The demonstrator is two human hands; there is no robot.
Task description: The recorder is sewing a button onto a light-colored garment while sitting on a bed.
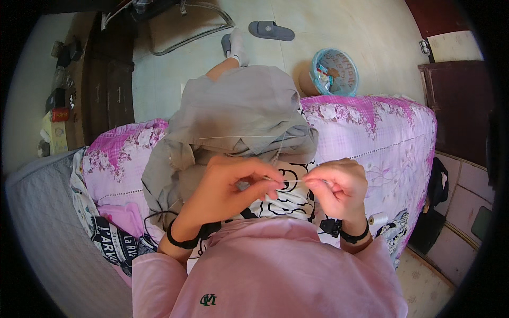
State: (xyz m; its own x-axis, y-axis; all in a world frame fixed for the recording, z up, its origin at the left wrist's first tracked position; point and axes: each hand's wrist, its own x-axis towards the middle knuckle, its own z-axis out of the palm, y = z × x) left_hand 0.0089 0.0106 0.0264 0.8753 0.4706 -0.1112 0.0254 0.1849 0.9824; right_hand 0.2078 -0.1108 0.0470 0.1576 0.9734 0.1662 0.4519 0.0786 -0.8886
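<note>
My left hand (233, 183) and my right hand (340, 185) are raised in front of my pink shirt, above my lap. Between their pinched fingertips a thin pale thread (295, 180) is stretched across a short gap. Whether a needle is also in either pinch is too small to tell. More thin thread runs loose over the grey cloth garment (233, 106) on my lap and legs. Just below my hands lies white fabric with black line drawings (283, 204). Each of my wrists wears something dark.
I sit on a bed with a pink floral sheet (371, 138). A white spool (378, 218) lies by my right wrist. Folded clothes (119, 238) are at the left. On the floor stand a blue-lined bin (347, 74) and a grey slipper (271, 31). A wooden cabinet (108, 79) is far left.
</note>
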